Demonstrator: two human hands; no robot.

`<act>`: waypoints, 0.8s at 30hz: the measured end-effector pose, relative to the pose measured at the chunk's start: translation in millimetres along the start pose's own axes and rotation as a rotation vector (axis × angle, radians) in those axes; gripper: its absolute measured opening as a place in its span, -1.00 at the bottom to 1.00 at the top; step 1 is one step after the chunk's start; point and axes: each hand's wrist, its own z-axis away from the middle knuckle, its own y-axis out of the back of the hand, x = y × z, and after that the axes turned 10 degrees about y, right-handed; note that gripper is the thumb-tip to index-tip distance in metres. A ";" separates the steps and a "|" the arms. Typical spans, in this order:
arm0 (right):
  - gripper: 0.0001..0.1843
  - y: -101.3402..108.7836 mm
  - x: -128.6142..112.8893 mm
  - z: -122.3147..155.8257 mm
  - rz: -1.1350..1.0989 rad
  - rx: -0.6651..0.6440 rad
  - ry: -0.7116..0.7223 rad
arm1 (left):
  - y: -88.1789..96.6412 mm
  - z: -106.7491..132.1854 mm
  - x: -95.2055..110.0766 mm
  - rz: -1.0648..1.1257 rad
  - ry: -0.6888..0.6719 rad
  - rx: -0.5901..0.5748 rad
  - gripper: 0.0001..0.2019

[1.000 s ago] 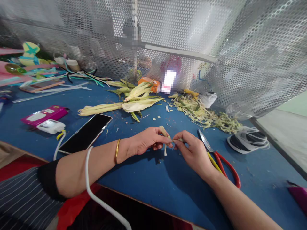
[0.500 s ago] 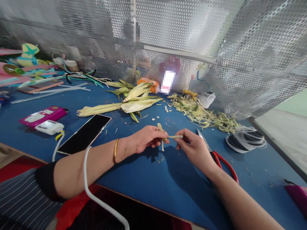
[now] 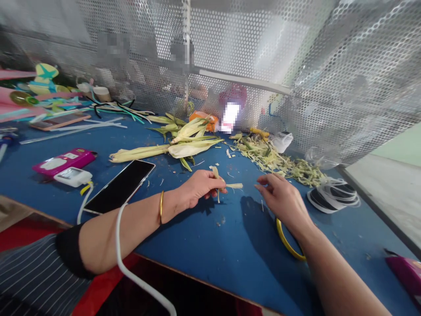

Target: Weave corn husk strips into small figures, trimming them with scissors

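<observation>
My left hand (image 3: pixel 204 186) pinches pale corn husk strips (image 3: pixel 234 186) between thumb and fingers. One end sticks up above the thumb, another hangs below, and a frayed end points right. My right hand (image 3: pixel 283 197) hovers over the table to the right of that end, apart from it. Its fingers are loosely bent, with a gap at the tips and nothing visible between them. Beneath the right wrist, partly hidden, is a yellow ring-shaped thing (image 3: pixel 287 245). Larger corn husks (image 3: pixel 190 142) lie in a bunch behind my hands on the blue table (image 3: pixel 210 254).
Husk scraps (image 3: pixel 274 158) are heaped at the back right, near a coil of clear cord (image 3: pixel 333 195). A dark-screened phone (image 3: pixel 120 186), a magenta device (image 3: pixel 64 161) and coloured strips (image 3: pixel 121 109) lie left. A white cable (image 3: pixel 131 272) crosses my left forearm. Perforated mesh (image 3: pixel 237 39) stands behind.
My right hand has let go of the husk strip's right end and drawn away to the right. The red-handled scissors no longer show; a yellow ring now shows by the right wrist.
</observation>
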 end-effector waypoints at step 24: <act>-0.33 9.0 18.6 69.6 -0.610 0.006 -0.449 | 16.1 -10.9 5.2 0.284 -0.106 0.091 -0.93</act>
